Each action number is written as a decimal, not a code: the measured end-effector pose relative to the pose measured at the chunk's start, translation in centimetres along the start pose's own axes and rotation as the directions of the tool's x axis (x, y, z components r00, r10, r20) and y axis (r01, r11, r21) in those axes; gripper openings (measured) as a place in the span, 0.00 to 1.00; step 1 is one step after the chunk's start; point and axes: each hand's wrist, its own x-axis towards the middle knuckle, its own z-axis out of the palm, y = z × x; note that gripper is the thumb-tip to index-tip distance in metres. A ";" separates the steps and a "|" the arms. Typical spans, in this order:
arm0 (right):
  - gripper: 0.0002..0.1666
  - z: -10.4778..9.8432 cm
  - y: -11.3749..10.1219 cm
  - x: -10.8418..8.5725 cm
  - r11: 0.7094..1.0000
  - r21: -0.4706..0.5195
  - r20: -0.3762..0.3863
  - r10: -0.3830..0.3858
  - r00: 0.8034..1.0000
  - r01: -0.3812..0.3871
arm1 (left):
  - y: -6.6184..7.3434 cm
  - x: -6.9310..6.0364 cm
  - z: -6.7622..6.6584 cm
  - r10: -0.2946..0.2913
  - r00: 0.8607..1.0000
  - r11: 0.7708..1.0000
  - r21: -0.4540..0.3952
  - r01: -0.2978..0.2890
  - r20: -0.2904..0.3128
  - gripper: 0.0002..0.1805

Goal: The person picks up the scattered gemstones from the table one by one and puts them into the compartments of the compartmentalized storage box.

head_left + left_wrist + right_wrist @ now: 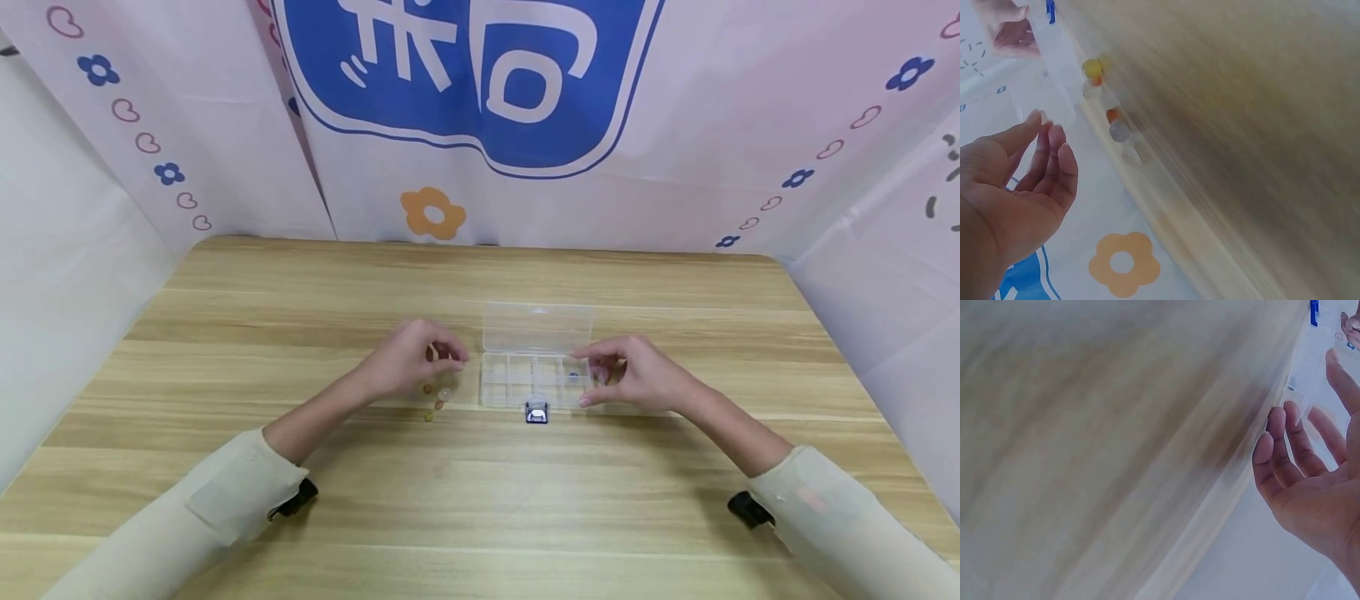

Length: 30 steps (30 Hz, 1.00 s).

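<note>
A clear plastic compartment box (pixel 495 393) stands on the table with its lid (pixel 538 327) raised at the back. A blue latch (pixel 537 413) sticks out at its front. Inside the rear right compartment lies a small blue bead (pixel 573 377). My right hand (pixel 637 373) grips the box's right end, thumb at the front edge and forefinger at the back. Left of the box, my left hand (pixel 416 358) pinches a small clear bead (pixel 1045 117) between thumb and forefinger. Below that hand lie a yellow bead (pixel 1092 68), a clear bead (pixel 1119 130) and an orange bead (pixel 1112 115).
The wood-grain table (pixel 480 508) reaches to a hanging white cloth (pixel 675 200) with a blue sign and flower prints. Black straps (pixel 296 497) show under both sleeves.
</note>
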 end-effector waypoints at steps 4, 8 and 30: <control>0.37 0.0 0.0 0.0 1.000 0.009 -0.006 0.002 1.000 -0.002 | 0.3 0.2 0.3 -0.003 1.000 1.000 0.001 0.003 0.004 0.02; 0.36 0.1 0.1 0.0 1.000 0.018 -0.008 -0.003 1.000 0.003 | 0.7 0.4 0.4 -0.004 1.000 1.000 -0.029 0.004 -0.007 0.02; 0.37 0.1 0.3 -0.1 1.000 0.009 -0.005 -0.011 1.000 0.011 | 2.0 2.0 1.7 0.056 0.998 0.993 -0.106 -0.053 0.021 0.02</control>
